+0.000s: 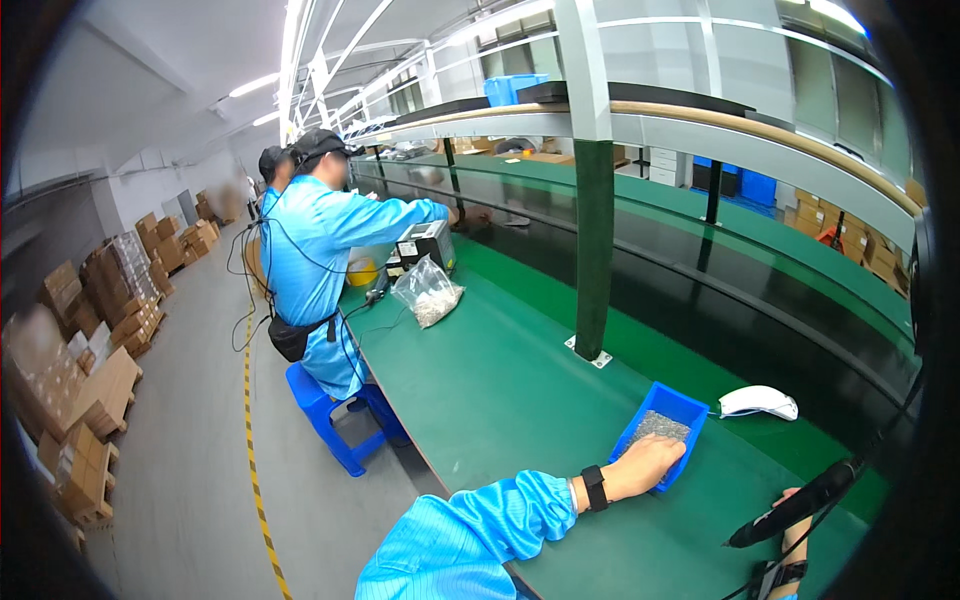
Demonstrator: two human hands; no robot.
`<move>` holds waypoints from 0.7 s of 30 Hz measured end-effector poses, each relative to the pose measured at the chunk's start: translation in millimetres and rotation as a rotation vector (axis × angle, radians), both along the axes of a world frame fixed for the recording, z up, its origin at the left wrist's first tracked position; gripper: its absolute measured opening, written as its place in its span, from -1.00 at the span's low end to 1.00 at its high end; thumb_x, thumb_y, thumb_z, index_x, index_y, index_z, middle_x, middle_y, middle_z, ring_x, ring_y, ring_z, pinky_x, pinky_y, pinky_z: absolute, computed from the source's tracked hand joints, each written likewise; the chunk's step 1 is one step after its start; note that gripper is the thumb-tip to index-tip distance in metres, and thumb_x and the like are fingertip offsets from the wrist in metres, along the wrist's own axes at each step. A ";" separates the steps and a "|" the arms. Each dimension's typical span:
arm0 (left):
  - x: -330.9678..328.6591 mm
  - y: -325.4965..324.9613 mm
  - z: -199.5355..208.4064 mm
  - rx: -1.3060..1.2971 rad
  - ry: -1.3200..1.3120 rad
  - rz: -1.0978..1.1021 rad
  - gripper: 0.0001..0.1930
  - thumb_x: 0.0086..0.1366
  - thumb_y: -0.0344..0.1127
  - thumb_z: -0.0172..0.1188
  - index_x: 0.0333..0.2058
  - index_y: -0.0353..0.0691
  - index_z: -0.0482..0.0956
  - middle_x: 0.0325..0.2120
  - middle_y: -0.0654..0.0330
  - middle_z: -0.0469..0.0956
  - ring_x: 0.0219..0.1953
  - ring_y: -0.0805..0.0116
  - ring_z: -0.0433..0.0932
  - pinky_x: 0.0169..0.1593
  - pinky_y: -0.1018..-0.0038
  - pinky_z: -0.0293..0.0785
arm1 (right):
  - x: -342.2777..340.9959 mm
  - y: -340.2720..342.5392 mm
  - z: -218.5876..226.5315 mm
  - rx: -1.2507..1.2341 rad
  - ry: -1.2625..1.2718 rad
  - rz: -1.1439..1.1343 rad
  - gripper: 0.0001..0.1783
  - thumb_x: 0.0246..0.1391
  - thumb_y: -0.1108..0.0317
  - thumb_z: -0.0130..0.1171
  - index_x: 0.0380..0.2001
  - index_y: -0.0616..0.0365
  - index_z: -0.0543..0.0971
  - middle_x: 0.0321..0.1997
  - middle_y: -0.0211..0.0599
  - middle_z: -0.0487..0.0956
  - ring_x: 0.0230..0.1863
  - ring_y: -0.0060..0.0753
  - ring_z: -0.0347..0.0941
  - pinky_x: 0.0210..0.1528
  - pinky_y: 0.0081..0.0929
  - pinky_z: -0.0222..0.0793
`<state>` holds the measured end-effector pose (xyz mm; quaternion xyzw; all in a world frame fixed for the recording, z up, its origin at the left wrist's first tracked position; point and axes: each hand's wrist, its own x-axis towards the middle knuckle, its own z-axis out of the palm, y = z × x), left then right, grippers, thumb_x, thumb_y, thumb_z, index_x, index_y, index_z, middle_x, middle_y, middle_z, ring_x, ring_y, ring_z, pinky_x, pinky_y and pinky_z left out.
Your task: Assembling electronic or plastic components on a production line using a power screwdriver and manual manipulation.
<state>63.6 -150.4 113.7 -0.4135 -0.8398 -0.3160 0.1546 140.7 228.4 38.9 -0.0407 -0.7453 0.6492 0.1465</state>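
My left hand point(648, 466) reaches over the near rim of a blue plastic bin point(627, 437). Its fingers are curled down at a heap of small grey metal pieces point(660, 428), too fine to name. Whatever the fingertips pinch is hidden. Farther right, my right hand point(795, 522) is low over the bench, partly covered by a black pen-shaped tool with a pointed tip point(805, 500) that slants across it. Whether those fingers hold anything does not show. Just beyond the bin lies a curved white plastic piece point(758, 402).
A metal post point(593, 250) stands on the green bench point(500, 400), carrying a shelf point(760, 140). Up the bench are a clear bag of small parts point(428, 292) and a boxy device point(425, 243). A co-worker point(310, 240) in blue works there beside a blue stool point(345, 430).
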 end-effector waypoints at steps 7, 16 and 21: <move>2.1 -4.8 0.7 -0.017 -0.033 0.009 -0.92 -0.06 -0.51 -0.05 -0.50 -0.30 0.30 -0.53 0.05 0.40 -0.40 0.07 0.39 -0.26 0.32 0.28 | 1.1 -3.4 0.4 -0.003 -0.012 -0.040 -0.89 0.00 0.34 -0.05 -0.42 0.13 0.35 -0.59 -0.43 0.35 -0.52 -0.55 0.35 -0.45 -0.60 0.25; -0.7 2.3 0.0 -0.020 0.023 -0.025 -0.94 -0.10 -0.49 -0.02 -0.56 -0.27 0.32 -0.62 0.02 0.39 -0.50 0.03 0.41 -0.43 0.24 0.33 | 35.2 -39.2 47.0 -0.144 -0.067 -0.051 -0.86 -0.03 0.32 0.06 -0.38 0.11 0.40 -0.56 -0.43 0.41 -0.47 -0.53 0.36 -0.40 -0.57 0.28; -0.4 -10.2 7.3 -0.162 0.002 0.046 -0.93 -0.14 -0.55 -0.02 -0.58 -0.27 0.33 -0.65 0.01 0.39 -0.50 0.02 0.42 -0.43 0.21 0.33 | 10.7 -17.8 1.8 0.004 -0.146 -0.074 -0.78 0.01 0.49 -0.15 -0.26 0.26 0.42 -0.27 -0.28 0.47 -0.20 -0.42 0.36 -0.15 -0.55 0.30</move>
